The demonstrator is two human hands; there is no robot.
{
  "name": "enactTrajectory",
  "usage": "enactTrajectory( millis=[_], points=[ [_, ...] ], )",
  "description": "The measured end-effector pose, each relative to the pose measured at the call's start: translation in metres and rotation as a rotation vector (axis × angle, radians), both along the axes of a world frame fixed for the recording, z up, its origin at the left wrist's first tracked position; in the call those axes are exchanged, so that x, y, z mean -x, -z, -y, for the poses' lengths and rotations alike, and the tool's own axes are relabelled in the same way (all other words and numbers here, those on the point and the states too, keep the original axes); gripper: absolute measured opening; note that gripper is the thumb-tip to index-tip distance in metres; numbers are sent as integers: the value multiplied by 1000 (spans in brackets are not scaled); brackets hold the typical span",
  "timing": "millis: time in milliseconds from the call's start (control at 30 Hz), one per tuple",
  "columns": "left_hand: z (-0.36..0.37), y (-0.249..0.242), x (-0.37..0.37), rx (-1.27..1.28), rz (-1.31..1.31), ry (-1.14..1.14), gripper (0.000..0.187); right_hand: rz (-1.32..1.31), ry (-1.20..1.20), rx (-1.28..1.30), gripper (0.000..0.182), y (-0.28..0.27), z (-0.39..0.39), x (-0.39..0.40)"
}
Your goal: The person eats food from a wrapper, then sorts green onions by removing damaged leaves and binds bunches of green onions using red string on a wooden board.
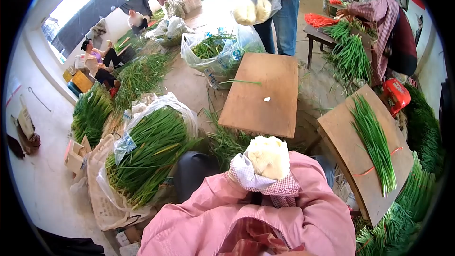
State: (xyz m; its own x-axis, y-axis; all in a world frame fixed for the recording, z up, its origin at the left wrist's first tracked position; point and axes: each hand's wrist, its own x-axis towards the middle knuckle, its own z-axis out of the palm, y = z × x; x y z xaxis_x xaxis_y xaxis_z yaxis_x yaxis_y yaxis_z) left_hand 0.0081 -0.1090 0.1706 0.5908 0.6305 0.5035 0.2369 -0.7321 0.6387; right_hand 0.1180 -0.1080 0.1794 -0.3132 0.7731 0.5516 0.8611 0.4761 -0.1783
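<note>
A torn, pale steamed bun (268,157) is held up in front of my chest, partly wrapped in whitish material. Both my pink sleeves meet at it, their checked cuffs close together. My left hand (241,169) is around its left and lower side, covered by the pale wrapping. From the right, my right hand (285,186) comes in under the bun, mostly covered by the checked cuff. The fingers of both hands are hidden. Just beyond the bun stands a brown wooden board (263,95) with a white crumb (267,99) and a green stalk on it.
At right, a tilted board (332,123) carries a bundle of green stalks (372,137) and red ties. A full bag of greens (151,147) stands at left. Ahead, a standing person (286,23) holds a bag of buns (253,7). Other people sit along both sides.
</note>
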Motion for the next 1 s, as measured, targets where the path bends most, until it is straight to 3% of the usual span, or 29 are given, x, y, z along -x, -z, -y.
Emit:
enactTrajectory(
  millis=[67,133,167,200,233,300,333,367,433,500,633,667,733,933,967,1000],
  points=[
    [-1,5,1,-48,-32,-70,60,22,-49,40,11,2,-9,7],
    [5,3,6,-40,-99,-118,57,-195,-108,70,10,-3,-9,11],
    [9,0,-4,652,408,35,54,-221,-127,92,7,-11,-2,10],
    [14,-4,-15,1199,1149,59,52,-247,-146,113,5,-21,4,10],
    [7,-3,-14,1366,1331,101,51,-802,-147,250,3,-11,5,21],
    [-4,17,-10,1483,1248,201,48,-2120,-743,650,8,21,2,26],
    [-11,31,-9,1545,1201,255,47,-2117,-843,727,12,30,0,19],
    [-21,44,-7,1599,1156,308,46,-1833,-592,700,11,32,-2,18],
    [-38,67,-5,1707,1068,391,43,-1732,-253,603,15,22,-12,18],
    [-59,87,-6,1798,1013,451,41,-1153,-31,506,11,29,-29,10],
    [-108,115,-12,1983,921,559,36,-1580,-76,829,28,71,-59,-16],
    [-117,118,-15,2025,921,572,35,-1256,-69,805,30,89,-64,-25],
    [-134,114,-21,2084,918,595,32,-934,-65,797,33,109,-70,-34],
    [-173,55,-29,2180,1063,638,26,-1181,161,935,45,29,-104,-25],
    [-180,37,-30,2181,1130,645,26,-1661,148,856,45,5,-117,-15],
    [-187,18,-33,2148,1217,676,25,-1794,178,811,47,-24,-129,-12]
  ],
)
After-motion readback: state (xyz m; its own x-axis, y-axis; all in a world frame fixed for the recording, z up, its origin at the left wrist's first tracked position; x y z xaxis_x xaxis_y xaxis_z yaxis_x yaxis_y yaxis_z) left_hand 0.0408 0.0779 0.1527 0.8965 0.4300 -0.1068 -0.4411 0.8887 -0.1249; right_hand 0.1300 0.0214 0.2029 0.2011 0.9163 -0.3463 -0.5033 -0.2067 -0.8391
